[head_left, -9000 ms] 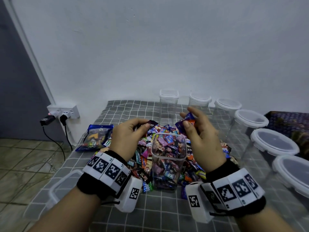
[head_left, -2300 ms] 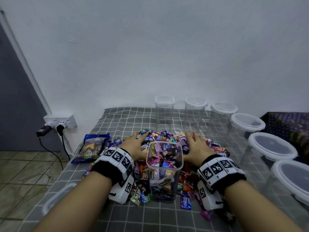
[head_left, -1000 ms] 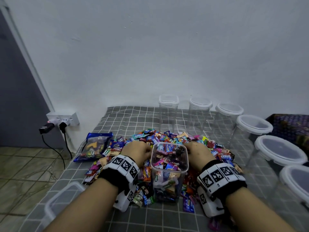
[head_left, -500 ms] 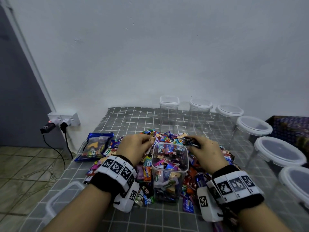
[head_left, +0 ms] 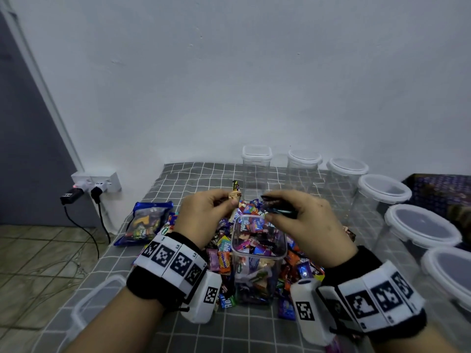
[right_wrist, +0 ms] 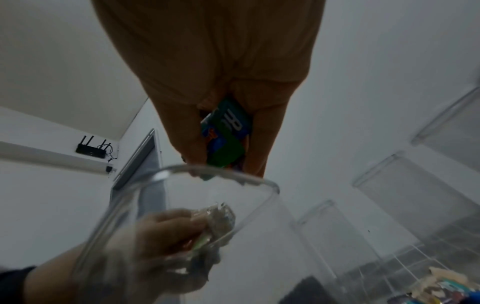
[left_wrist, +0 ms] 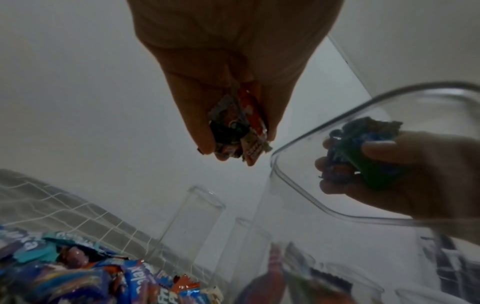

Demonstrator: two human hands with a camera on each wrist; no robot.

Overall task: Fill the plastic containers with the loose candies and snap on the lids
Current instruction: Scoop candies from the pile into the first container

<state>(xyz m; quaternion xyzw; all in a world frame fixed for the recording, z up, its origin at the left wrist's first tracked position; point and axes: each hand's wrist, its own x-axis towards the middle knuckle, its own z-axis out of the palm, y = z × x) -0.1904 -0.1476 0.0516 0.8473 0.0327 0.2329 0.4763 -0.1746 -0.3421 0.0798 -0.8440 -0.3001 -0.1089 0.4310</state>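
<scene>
A clear square container (head_left: 257,261), without a lid and nearly full of wrapped candies, stands in the middle of a heap of loose candies (head_left: 224,250) on the grey checked cloth. My left hand (head_left: 206,215) is raised just left of its rim (left_wrist: 311,197) and pinches a small bunch of candies (left_wrist: 239,131). My right hand (head_left: 303,222) hovers over the rim's (right_wrist: 215,170) far right corner, gripping a bunch with a green wrapper (right_wrist: 228,131).
Several empty lidded containers (head_left: 256,171) curve from the back to the right edge (head_left: 423,225). A blue candy bag (head_left: 145,222) lies left of the heap. A loose lid (head_left: 91,304) lies near the front left. A wall socket with plugs (head_left: 94,184) is at left.
Both hands scooped candies from the heap beside the container and have risen with them to the height of its rim.
</scene>
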